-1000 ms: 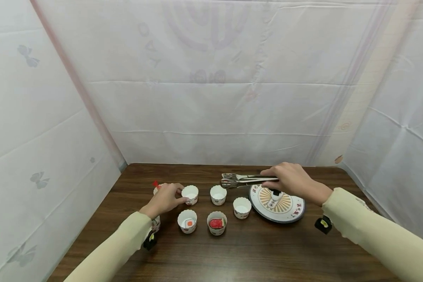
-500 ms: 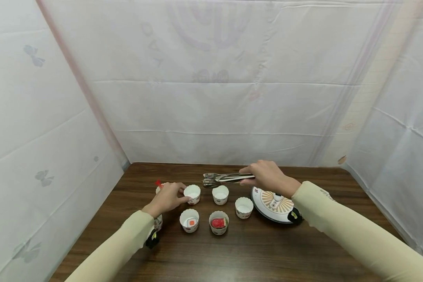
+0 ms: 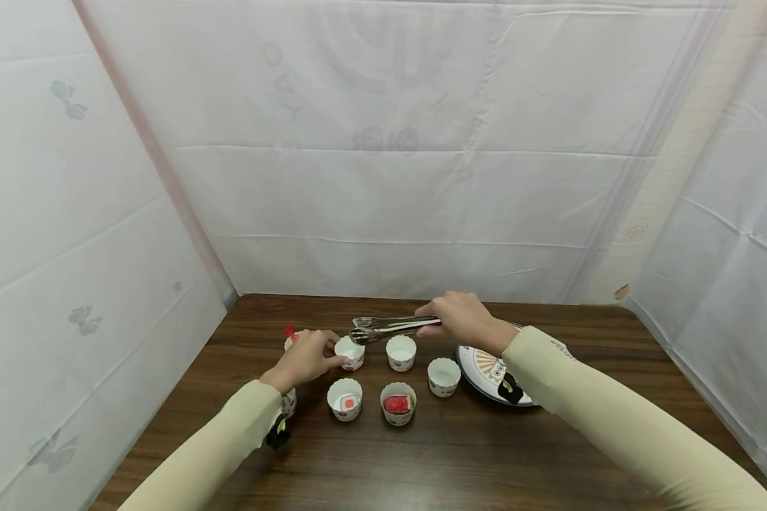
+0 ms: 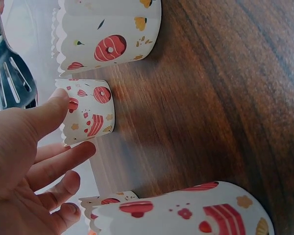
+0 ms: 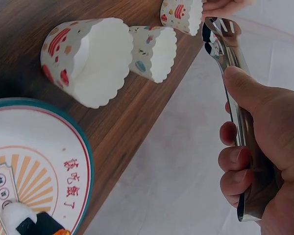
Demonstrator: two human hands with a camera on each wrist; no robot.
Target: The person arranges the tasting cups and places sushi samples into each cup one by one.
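Observation:
My left hand (image 3: 307, 357) holds a white paper baking cup (image 3: 350, 353) at the back left, its thumb at the rim and index finger at the cup's side. This cup (image 4: 90, 107) bears red cake and doughnut prints. In my right hand (image 3: 463, 318) are metal serving tongs (image 3: 390, 326), gripped with curled fingers. Their slotted ends hang over the rim of the held cup, close to my left hand, and nothing shows between them. In the right wrist view the tongs (image 5: 235, 93) point toward the left hand's fingers.
Another cup (image 3: 400, 353) and a further one (image 3: 444, 377) stand to the right. In front, one cup (image 3: 345, 399) holds a white-and-orange piece, another (image 3: 398, 404) a red piece. More cups stand behind the left arm. A round plate (image 5: 78, 161) bears a white-and-black piece (image 5: 27, 218).
My right hand has carried the tongs left, from over the plate to above the cup at my left hand. The left hand has stayed at its cup.

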